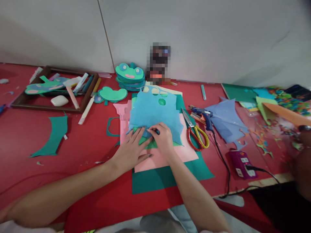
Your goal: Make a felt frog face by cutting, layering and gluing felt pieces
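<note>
My left hand [132, 145] lies flat with fingers spread, pressing on the lower edge of a blue felt sheet [155, 111] that has several round holes cut near its top. Close beside it, my right hand [162, 136] is closed in a pinch at the same edge. Something small and dark shows between its fingers, too hidden to name. Beneath the blue felt are green felt, a pink sheet [179, 155] and a dark green sheet [155, 181]. To the right of the stack rest scissors [194, 129] with one red and one yellow handle.
A blue glue gun [205, 116] lies on periwinkle felt [228, 119], its cord running past a purple power socket box [243, 165]. Frog-faced felt pieces [130, 76] are stacked at the back. A brown frame [82, 108] at left holds markers. Felt scraps [264, 139] and another person's arm are at right.
</note>
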Motion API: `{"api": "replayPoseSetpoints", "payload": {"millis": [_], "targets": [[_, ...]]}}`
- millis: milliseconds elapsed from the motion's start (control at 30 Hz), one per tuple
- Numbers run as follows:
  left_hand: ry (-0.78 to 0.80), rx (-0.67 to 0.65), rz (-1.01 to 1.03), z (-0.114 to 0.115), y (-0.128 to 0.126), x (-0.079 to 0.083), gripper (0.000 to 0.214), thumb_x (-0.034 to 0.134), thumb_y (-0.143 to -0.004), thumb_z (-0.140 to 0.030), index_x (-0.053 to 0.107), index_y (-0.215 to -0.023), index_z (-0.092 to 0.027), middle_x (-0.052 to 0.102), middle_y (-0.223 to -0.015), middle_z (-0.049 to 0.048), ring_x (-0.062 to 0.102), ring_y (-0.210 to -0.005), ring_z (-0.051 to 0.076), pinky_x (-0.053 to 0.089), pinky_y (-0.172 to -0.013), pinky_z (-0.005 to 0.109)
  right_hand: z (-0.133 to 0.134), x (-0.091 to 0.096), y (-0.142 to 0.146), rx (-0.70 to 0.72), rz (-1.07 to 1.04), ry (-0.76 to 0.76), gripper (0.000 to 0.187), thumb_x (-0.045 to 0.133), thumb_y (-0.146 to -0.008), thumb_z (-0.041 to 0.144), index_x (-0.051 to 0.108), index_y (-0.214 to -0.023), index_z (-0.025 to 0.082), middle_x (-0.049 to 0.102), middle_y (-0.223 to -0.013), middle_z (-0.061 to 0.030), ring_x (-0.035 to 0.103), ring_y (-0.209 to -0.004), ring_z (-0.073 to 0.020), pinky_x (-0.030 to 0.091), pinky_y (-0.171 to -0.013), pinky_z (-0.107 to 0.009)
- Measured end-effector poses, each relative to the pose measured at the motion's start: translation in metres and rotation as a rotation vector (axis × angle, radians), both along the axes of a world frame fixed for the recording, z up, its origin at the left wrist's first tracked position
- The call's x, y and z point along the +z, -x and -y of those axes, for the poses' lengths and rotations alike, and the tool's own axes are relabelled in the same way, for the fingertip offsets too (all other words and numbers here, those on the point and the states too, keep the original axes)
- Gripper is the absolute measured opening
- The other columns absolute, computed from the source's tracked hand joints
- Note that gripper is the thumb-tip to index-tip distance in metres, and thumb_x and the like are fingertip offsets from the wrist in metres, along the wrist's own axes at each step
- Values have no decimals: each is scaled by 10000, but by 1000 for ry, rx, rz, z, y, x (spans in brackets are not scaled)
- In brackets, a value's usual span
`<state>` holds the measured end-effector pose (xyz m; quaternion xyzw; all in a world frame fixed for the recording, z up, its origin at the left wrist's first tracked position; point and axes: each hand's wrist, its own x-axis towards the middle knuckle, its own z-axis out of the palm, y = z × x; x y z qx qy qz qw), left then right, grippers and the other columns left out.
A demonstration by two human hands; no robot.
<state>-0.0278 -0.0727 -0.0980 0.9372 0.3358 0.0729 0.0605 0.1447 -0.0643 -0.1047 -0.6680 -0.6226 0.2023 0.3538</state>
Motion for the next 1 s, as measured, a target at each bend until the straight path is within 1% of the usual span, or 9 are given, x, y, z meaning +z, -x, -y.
{"api": "replayPoseSetpoints", "payload": {"millis": [200, 300, 400, 467, 567, 667, 800, 900, 1000], "targets": [[-13, -9, 7, 1, 1, -2, 547, 419, -916, -524, 449, -1388, -252, 303, -1507, 189, 310, -1376, 361, 296, -1073, 547, 6, 3, -36, -156, -227, -89, 195, 622, -806, 388, 646, -757, 200, 632, -806, -32, 590, -752, -162, 485, -735, -308], [-35, -28, 8, -1, 2, 0, 558, 432, -905, -536, 462, -1380, -245, 340, -1488, 192, 344, -1358, 364, 309, -1068, 539, 11, 3, -54, -269, -329, -109, 340, 537, -840, 489, 652, -734, 188, 653, -768, -38, 606, -717, -167, 492, -699, -308], [-61, -47, 19, -7, 2, 3, 582, 411, -909, -544, 482, -1363, -186, 418, -1438, 200, 416, -1312, 354, 337, -1058, 513, 13, 2, -59, -394, -447, -97, 521, 388, -895, 555, 630, -637, 174, 635, -628, -41, 588, -599, -161, 481, -618, -302], [-66, -42, 28, -14, -2, 6, 586, 375, -931, -521, 508, -1327, -110, 493, -1373, 214, 489, -1250, 335, 384, -1026, 480, 12, 1, -59, -433, -446, -109, 493, 434, -882, 551, 611, -615, 176, 612, -577, -23, 574, -564, -154, 464, -589, -288], [-90, -53, -10, -24, -14, 12, 489, 400, -955, -396, 563, -1231, -27, 613, -1211, 242, 596, -1114, 319, 449, -937, 451, 10, 1, -59, -459, -440, -179, 414, 522, -852, 516, 592, -620, 180, 581, -548, 7, 553, -537, -137, 443, -569, -269], [-120, -80, -142, -28, -30, 20, 339, 441, -918, -149, 582, -1183, 10, 678, -1048, 252, 655, -989, 301, 475, -847, 410, 9, 2, -63, -506, -486, -229, 407, 527, -848, 512, 591, -631, 173, 565, -541, 12, 533, -519, -127, 432, -551, -263], [-119, -45, -256, -29, -45, 32, 400, 385, -818, 51, 606, -1143, -18, 714, -894, 192, 678, -859, 259, 466, -792, 369, 12, 5, -65, -567, -463, -265, 426, 495, -860, 520, 574, -631, 170, 541, -545, 8, 516, -527, -124, 437, -566, -267], [-45, 0, -254, -40, -42, 39, 340, 392, -819, 25, 648, -1028, -56, 702, -762, 145, 670, -731, 249, 449, -670, 332, 13, 8, -67, -666, -417, -360, 402, 433, -883, 520, 563, -711, 181, 563, -629, -7, 533, -579, -134, 460, -606, -283], [56, 212, -55, -63, -27, 47, 259, 405, -923, -213, 657, -916, -154, 638, -631, 64, 597, -555, 210, 358, -523, 286, 13, 9, -70, -800, -451, -525, 310, 430, -887, 479, 541, -816, 199, 593, -794, -34, 581, -731, -161, 484, -690, -310]]}}
